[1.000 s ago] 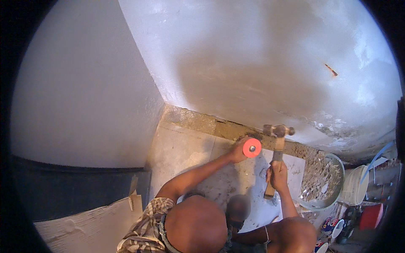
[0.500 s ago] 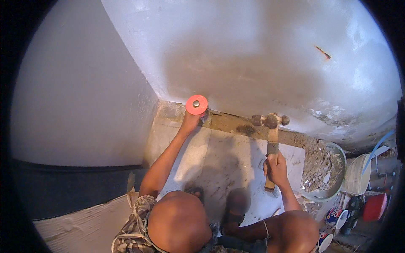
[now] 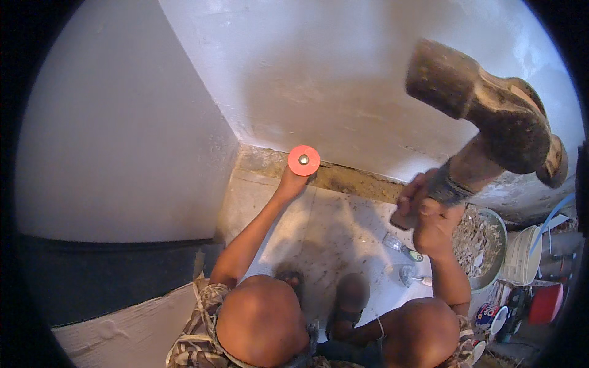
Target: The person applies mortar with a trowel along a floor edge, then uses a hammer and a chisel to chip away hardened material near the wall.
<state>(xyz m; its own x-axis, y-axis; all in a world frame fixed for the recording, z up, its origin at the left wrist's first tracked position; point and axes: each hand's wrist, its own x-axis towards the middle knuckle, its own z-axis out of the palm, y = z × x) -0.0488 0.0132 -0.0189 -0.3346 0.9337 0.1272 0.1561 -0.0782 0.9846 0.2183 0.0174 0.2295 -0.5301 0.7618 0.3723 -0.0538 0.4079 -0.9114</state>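
My left hand is wrapped round a chisel, whose round red hand guard and metal striking end face up. The chisel stands by the foot of the wall over a strip of exposed, dirt-coloured floor; its tip is hidden below the guard and hand. In my right hand is a ball-peen hammer, gripped by its wooden handle with a dark wrapped band. The hammer is raised, its worn head large in view, up and to the right of the chisel.
Pale floor tiles lie below my arms, with two small hand tools on them. To the right stand a tub of rubble, a white bucket, a patterned cup and a red item. A grey wall rises at left.
My right hand has lifted the hammer up and to the right, much nearer the camera. The left hand still holds the chisel by the wall. The view has shifted slightly.
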